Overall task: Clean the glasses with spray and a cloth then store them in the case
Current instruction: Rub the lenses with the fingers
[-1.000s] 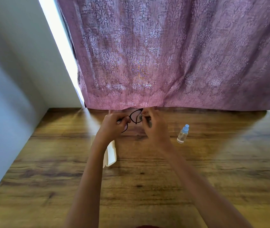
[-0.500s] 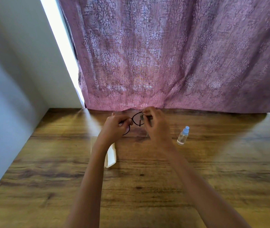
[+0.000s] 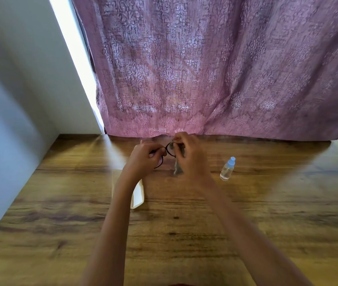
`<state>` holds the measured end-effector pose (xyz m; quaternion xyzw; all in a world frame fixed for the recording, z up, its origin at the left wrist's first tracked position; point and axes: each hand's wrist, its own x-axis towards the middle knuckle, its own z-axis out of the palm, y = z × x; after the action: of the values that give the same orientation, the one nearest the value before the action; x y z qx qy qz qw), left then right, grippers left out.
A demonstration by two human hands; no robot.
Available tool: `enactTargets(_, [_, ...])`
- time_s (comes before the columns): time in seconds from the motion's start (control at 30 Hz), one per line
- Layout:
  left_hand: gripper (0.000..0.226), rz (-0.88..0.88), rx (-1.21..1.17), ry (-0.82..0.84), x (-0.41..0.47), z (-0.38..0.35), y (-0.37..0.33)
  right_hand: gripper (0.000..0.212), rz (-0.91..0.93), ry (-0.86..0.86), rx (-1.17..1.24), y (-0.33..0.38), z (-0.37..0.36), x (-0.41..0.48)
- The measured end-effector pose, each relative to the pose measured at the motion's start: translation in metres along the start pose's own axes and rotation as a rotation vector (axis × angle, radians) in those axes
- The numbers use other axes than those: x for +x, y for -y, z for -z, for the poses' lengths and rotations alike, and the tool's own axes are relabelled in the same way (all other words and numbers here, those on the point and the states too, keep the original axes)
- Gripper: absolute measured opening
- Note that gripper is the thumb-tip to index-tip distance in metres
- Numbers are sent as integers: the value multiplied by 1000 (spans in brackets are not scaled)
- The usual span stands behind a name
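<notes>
Black-framed glasses [image 3: 169,151] are held above the far middle of the wooden table [image 3: 246,213]. My left hand [image 3: 145,159] grips their left side, fingers curled round the frame. My right hand [image 3: 190,155] pinches a grey cloth [image 3: 178,168] against the right lens; the cloth's tail hangs below my fingers. A small clear spray bottle [image 3: 227,169] with a pale blue cap stands to the right of my right hand. The white case [image 3: 138,194] lies open on the table under my left forearm, partly hidden by it.
A mauve patterned curtain [image 3: 215,79] hangs down to the table's far edge just behind my hands. A pale wall [image 3: 9,100] runs along the table's left side, with a bright strip of light beside the curtain.
Both hands have stayed at the far edge of the table with the glasses. My right hand has shifted slightly over the lens with the cloth.
</notes>
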<state>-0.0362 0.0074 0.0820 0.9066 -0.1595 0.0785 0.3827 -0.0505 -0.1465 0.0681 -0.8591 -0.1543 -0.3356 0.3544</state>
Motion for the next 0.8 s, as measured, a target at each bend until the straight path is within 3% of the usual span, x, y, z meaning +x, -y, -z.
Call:
enactTargets(0.17, [18, 24, -15, -29, 0, 3, 2, 15, -56, -4, 32, -9, 5, -9])
enactTargets(0.47, [17, 4, 5, 32, 1, -5, 2, 14, 5, 40, 18, 3, -4, -13])
enactTargets(0.8, [18, 21, -19, -46, -1, -1, 4, 16, -78, 12, 12, -14, 3, -15])
